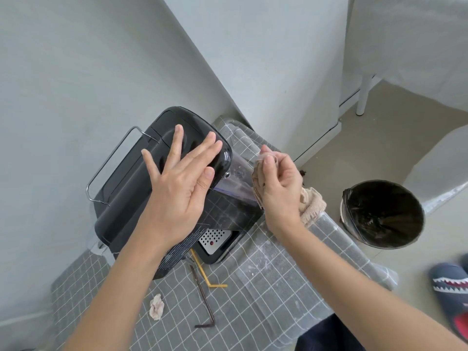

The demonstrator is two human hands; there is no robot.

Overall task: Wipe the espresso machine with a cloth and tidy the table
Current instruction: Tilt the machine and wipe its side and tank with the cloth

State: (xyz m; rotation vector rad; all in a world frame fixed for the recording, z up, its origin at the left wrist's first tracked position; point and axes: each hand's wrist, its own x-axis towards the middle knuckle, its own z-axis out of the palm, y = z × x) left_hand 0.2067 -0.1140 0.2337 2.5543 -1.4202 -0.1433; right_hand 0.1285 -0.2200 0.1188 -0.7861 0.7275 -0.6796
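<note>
While the left hand (pixel 177 188) presses flat atop the espresso machine (pixel 141 183) on the tabletop (pixel 266 282), the right hand (pixel 278 183) bunches the soft, limp cloth (pixel 312 206) against its slick-looking side.

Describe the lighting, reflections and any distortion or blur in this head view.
Head view: soft, even daylight; the espresso machine mirrors the grid tablecloth on its glossy side; wide-angle bending curves the wall edges; the slipper at the frame edge looks blurred.

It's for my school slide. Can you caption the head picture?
Left hand steadies the espresso machine while the right hand wipes it with a cloth.
</note>
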